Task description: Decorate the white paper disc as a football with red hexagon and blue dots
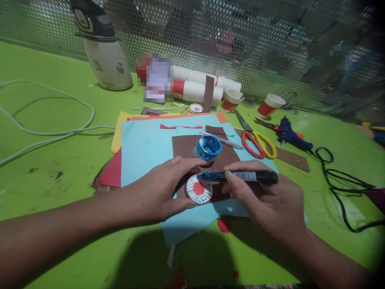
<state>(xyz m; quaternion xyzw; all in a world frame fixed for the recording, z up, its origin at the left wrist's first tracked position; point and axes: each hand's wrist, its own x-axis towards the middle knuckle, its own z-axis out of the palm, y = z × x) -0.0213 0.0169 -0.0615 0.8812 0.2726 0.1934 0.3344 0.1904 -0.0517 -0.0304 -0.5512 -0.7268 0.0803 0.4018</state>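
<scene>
My left hand (168, 186) curls its thumb and fingers around the edge of a small round white disc (191, 196) with a red hexagon in its middle and blue dots around it. Between the fingers of my right hand (264, 196) is a black marker (246, 176), held level, its blue-smeared tip over the upper part of the disc. Just beyond stands a small jar of blue paint (208, 148), its rim and inside smeared with blue. Brown paper (183, 146) and light-blue paper (144, 156) lie beneath.
Scissors (254, 145) with red and yellow handles and a blue glue gun (290, 133) lie to the right. Paper cups (270, 105) and stacked cups (198, 93) stand or lie at the back, before a perforated metal screen (192, 36). A white cable (90, 114) runs along the left.
</scene>
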